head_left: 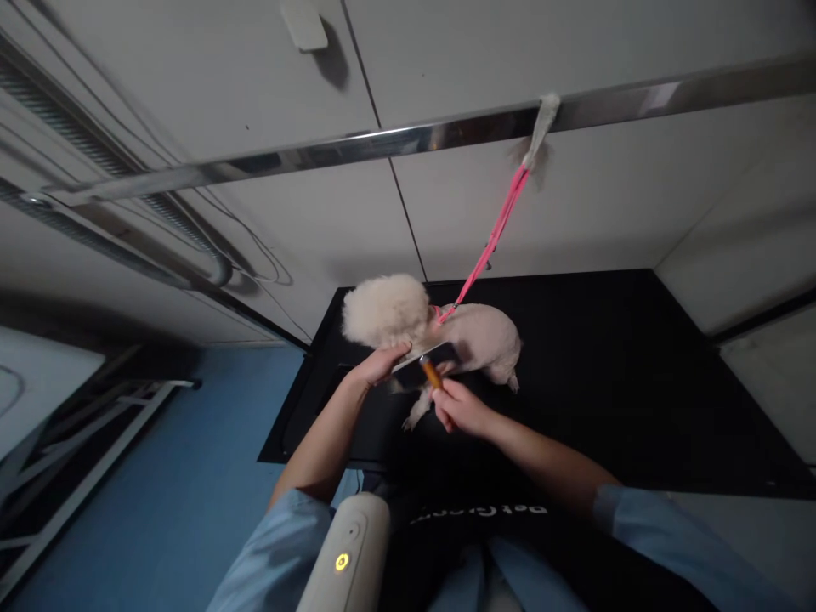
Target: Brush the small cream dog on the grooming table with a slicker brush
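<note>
A small white fluffy dog [472,336] stands on a black table [625,374], its head to the left. A pink leash [494,234] runs from its neck up to a metal bar [382,140]. My left hand [381,364] rests on the dog's chest under the head, fingers curled against the fur. My right hand [460,408] is closed round the orange handle of a flat brush [426,367], whose pad lies against the dog's front.
A white handheld device [348,557] with a lit yellow button hangs at my chest, low in view. White wall panels rise behind the table. Blue floor and a metal frame [95,459] lie to the left. Grey hoses [159,246] run along the left wall.
</note>
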`<state>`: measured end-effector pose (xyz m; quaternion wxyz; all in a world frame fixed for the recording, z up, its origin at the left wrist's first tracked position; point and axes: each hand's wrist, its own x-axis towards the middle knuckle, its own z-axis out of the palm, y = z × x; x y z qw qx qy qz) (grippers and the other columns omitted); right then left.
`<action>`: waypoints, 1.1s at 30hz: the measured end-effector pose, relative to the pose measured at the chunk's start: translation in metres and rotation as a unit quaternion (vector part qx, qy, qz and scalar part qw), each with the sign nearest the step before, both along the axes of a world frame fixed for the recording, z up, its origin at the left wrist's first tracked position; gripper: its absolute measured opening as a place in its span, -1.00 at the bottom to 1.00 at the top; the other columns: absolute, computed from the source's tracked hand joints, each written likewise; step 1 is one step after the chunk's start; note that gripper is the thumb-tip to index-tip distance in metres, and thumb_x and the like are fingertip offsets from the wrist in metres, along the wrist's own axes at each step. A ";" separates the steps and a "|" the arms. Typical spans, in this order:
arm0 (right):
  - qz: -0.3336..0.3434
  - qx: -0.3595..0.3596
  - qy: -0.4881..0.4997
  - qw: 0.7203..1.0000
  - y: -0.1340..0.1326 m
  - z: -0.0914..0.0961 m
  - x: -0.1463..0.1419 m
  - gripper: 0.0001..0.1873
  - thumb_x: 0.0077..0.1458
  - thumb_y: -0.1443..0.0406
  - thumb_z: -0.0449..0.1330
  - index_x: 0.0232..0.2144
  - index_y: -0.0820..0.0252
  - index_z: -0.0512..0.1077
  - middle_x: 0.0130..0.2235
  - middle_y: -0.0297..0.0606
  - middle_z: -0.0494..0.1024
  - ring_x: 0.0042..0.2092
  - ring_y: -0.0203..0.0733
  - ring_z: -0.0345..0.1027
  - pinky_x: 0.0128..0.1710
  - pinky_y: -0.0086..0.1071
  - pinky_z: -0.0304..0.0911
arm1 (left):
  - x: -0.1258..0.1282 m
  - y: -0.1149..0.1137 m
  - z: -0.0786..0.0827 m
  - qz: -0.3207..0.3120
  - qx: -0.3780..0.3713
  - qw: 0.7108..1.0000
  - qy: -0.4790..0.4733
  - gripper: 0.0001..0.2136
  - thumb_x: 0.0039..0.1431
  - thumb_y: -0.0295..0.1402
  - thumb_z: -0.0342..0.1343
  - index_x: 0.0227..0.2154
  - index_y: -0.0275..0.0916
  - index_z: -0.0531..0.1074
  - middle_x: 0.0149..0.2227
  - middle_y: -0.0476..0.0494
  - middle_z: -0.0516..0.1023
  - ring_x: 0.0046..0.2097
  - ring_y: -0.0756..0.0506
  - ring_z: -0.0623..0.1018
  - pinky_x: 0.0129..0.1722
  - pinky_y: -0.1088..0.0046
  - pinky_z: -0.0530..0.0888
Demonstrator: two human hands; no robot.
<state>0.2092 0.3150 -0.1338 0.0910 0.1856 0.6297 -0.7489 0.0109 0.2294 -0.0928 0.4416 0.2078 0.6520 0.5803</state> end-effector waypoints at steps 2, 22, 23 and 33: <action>0.003 0.031 -0.049 0.998 -0.003 0.000 0.002 -0.80 0.38 0.32 -0.04 -0.35 0.10 0.18 -0.68 -0.59 0.23 -0.66 -0.37 0.09 -0.58 -0.51 0.02 | 0.000 0.000 0.000 -0.024 0.033 0.999 0.011 -0.40 -0.13 0.09 0.43 -0.06 -0.16 0.59 -0.01 -0.27 0.69 0.14 -0.36 0.60 0.15 0.12 0.50; 0.010 0.090 -0.023 0.996 -0.007 -0.069 0.116 -0.79 0.09 0.26 0.17 -0.17 0.08 0.36 -0.46 -0.45 0.36 -0.46 -0.29 0.17 -0.41 -0.39 0.11 | -0.009 0.044 0.087 -0.292 -0.044 0.783 0.548 -0.54 0.16 0.05 0.17 -0.66 -0.20 0.42 -0.34 -0.23 0.55 -0.19 -0.21 0.52 -0.01 0.19 0.44; 0.010 0.081 -0.022 0.996 -0.007 -0.064 0.115 -0.79 0.07 0.26 0.19 -0.19 0.04 0.38 -0.48 -0.44 0.36 -0.47 -0.26 0.18 -0.42 -0.38 0.11 | -0.024 0.050 0.075 -0.293 -0.071 0.834 0.463 -0.48 0.10 0.13 0.19 -0.71 -0.20 0.36 -0.46 -0.19 0.50 -0.29 -0.19 0.51 -0.10 0.22 0.46; -0.009 0.205 0.052 0.977 -0.012 -0.008 0.037 -0.74 0.17 0.36 0.20 -0.07 0.07 0.45 -0.42 -0.42 0.55 -0.39 -0.25 0.37 -0.36 -0.40 0.17 | -0.058 0.038 0.000 -0.102 -0.102 0.986 0.088 -0.71 -0.27 -0.25 0.44 -0.50 -0.28 0.52 -0.50 -0.13 0.57 -0.42 -0.15 0.56 -0.33 0.34 0.51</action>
